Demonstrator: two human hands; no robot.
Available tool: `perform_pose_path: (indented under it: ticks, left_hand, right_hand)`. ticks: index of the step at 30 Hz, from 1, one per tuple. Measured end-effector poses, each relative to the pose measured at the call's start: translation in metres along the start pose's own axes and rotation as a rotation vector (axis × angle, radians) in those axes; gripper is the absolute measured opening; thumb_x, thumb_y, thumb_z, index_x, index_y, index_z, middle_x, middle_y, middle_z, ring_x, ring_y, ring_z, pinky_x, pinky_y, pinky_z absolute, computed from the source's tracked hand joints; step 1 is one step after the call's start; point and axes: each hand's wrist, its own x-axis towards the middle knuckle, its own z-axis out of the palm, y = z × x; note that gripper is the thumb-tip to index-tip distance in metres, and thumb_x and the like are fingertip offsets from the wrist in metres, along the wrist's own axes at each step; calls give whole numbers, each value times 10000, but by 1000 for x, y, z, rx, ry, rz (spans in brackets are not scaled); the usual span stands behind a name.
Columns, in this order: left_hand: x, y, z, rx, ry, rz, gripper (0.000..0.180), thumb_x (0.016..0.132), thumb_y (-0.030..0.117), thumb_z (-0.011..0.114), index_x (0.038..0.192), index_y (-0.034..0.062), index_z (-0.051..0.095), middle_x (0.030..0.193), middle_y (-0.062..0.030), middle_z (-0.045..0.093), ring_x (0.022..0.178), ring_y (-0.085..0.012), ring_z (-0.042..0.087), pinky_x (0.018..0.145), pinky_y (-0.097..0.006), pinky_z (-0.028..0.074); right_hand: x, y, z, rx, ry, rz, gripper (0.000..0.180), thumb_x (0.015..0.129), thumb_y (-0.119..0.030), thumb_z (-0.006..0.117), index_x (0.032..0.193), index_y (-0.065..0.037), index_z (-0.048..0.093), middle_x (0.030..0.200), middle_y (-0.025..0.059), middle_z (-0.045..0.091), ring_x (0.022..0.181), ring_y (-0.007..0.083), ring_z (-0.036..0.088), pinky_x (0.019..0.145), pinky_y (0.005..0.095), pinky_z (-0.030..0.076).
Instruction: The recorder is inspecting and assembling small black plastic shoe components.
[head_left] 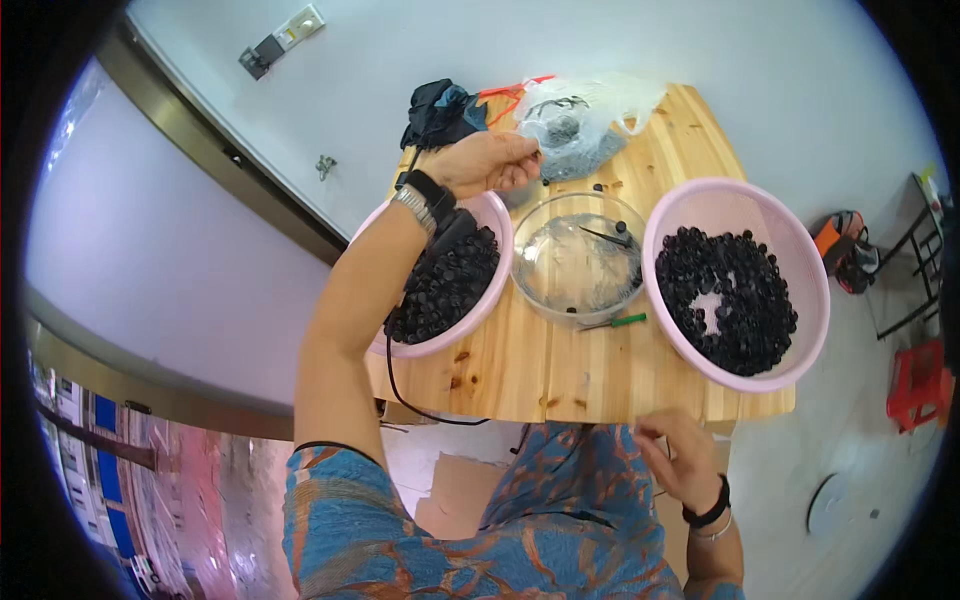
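Note:
My left hand reaches over the far left of the wooden table, beside a clear plastic bag with dark contents. Its thumb and fingers are pinched together; whatever is between them is too small to make out. Below that arm stands a pink basket heaped with small black round parts. My right hand hovers near my lap, off the table's front edge, its thumb apart from the loosely bent fingers and nothing visible in it. A clear round dish between the baskets holds black tweezers and a few black parts.
A second pink basket of black parts stands at the right. A green-handled tool lies before the dish. Dark cloth is at the back left. A black cable loops past the front edge. A red stool stands farther right.

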Motion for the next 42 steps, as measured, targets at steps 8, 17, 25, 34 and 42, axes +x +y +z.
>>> perform_pose_path:
  ticks: [8,17,25,34,42]
  left_hand:
    - [-76,12,134,26,-335,-124,246,913,233,524,920,-4,590,732,-56,626,540,-79,581,473,-159,451]
    - [-152,-33,186,73,-263,-188,238,876,222,589,994,16,582,827,-27,620,636,-53,558,559,-163,430]
    - [-194,-121,207,-574,112,-161,219,889,106,552,1097,40,539,963,-53,600,766,-83,566,613,-177,452]
    - [-194,-163,239,-825,223,142,169,870,18,538,1037,43,537,987,-115,610,748,-127,594,644,-226,494]
    - [-215,-178,234,-820,178,-25,166,875,28,541,1039,51,534,965,-101,610,731,-121,584,634,-227,486]
  right_hand:
    - [67,-34,2,359,273,-27,288,783,-26,633,1062,2,572,731,34,524,595,87,486,532,211,396]
    - [44,-45,28,368,94,-135,232,770,-56,663,999,-53,631,709,59,565,559,133,495,508,247,395]
    - [61,-43,27,-9,-210,-73,224,777,-174,634,970,-61,620,727,85,563,667,231,572,595,326,457]
    - [220,5,38,-908,-565,54,286,667,-230,716,850,-24,637,746,109,638,729,271,620,629,379,483]
    - [233,7,77,-1089,-906,219,227,621,-194,734,695,7,661,642,121,651,620,215,655,560,334,512]
